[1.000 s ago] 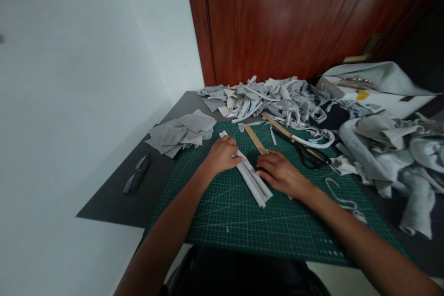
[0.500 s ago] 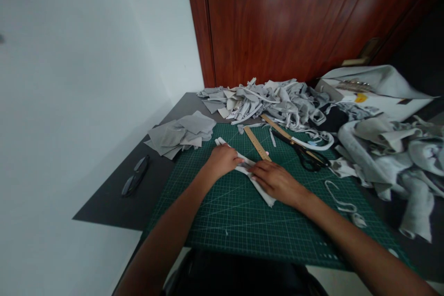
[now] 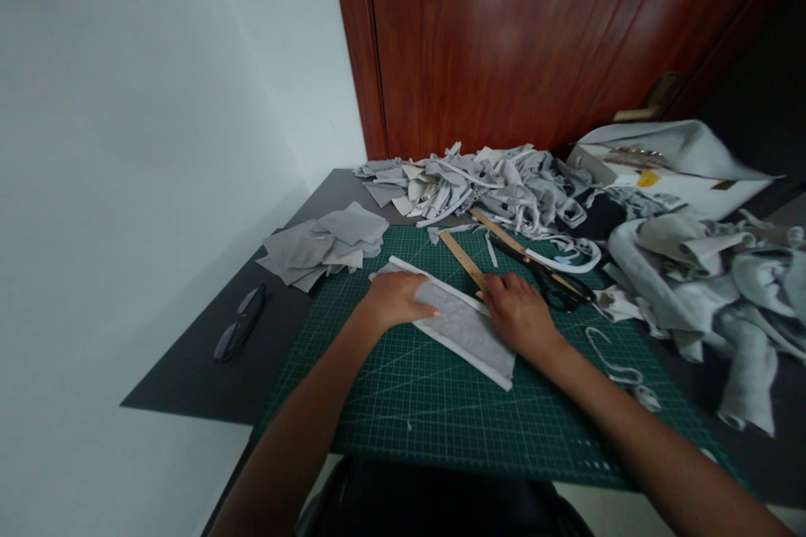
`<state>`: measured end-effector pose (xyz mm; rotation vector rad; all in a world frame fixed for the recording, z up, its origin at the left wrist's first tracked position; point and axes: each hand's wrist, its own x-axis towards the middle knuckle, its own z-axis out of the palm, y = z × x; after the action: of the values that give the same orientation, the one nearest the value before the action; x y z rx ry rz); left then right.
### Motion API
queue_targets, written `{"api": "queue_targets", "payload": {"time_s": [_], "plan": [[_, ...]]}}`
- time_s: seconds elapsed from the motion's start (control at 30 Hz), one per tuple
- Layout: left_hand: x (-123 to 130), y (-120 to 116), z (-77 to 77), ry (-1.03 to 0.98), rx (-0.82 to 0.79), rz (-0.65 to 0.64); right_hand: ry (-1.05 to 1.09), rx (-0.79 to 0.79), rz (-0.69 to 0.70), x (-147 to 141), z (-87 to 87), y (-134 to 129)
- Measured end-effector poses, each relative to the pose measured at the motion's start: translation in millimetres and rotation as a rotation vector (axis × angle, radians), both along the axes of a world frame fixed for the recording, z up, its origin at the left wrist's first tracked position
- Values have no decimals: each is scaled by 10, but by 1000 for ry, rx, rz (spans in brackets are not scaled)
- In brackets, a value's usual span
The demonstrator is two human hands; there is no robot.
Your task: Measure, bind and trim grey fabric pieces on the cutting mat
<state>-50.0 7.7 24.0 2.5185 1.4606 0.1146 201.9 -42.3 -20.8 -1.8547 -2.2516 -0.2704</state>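
Grey cloth (image 3: pixel 463 320) with pale rolled edges (image 3: pixel 466 356) lies on a gridded mat (image 3: pixel 441 419).

Grey cloth piece (image 3: pixel 469 327): far-left portion covered by left hand (image 3: pixel 396 299); right edge partly hidden behind right hand (image 3: pixel 517 315). Near end of wooden ruler (image 3: pixel 463 258) out of sight behind right hand; markings too small to read. Left forearm (image 3: pixel 308 419), right forearm (image 3: pixel 642 428) cut off by bottom edge. Cloth heap (image 3: pixel 693 277) runs past right edge. White box (image 3: pixel 683 191): contents (image 3: pixel 635 157) too small to identify.
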Motion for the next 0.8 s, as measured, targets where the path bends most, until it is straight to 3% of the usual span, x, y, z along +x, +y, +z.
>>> {"api": "queue_targets", "payload": {"time_s": [0.07,0.17,0.33,0.4,0.63,0.8], "plan": [[100,-19,-60,33,84,55,-44,-17,-85,18,19,8],[219,-22,-141,35,111,20,23,-138,-147,87,43,42],[245,-16,-175,-79,88,-252,226,-241,-69,243,-7,130],[232,-32,-171,-110,41,-305,283,-240,-49,283,-55,160],[315,-152,-267,-13,-67,-243,421,-187,-6,320,-211,250],[489,-250,-378,-51,-9,-136,524,-73,22,304,-145,242]]}}
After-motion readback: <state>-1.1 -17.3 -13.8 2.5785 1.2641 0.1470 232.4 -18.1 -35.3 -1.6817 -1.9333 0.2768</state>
